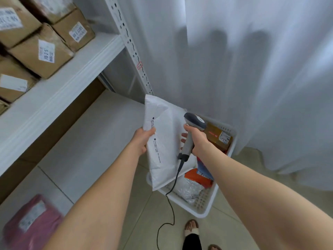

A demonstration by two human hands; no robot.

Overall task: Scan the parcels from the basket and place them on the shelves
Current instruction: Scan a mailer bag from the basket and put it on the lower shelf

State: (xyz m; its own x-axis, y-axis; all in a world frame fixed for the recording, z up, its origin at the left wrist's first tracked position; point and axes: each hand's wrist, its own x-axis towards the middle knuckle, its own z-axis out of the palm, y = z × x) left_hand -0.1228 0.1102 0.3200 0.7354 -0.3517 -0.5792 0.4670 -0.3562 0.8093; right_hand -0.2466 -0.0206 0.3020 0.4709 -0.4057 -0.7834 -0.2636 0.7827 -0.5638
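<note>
Matt white paper mailer (165,141), perforated white plastic basket (203,204), brown cardboard boxes (41,56).

We are looking at a white curtain (252,69) hanging in soft folds down to the pale tiled floor (147,210), and we are seeing a sandalled foot (191,227) standing at the bottom edge.

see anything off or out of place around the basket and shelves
Nothing looks spilled or damaged. The cable from the scanner hangs past the basket and loops on the floor beside the person's foot, where it might snag. The white mailer in the left hand is creased near its top.
</note>
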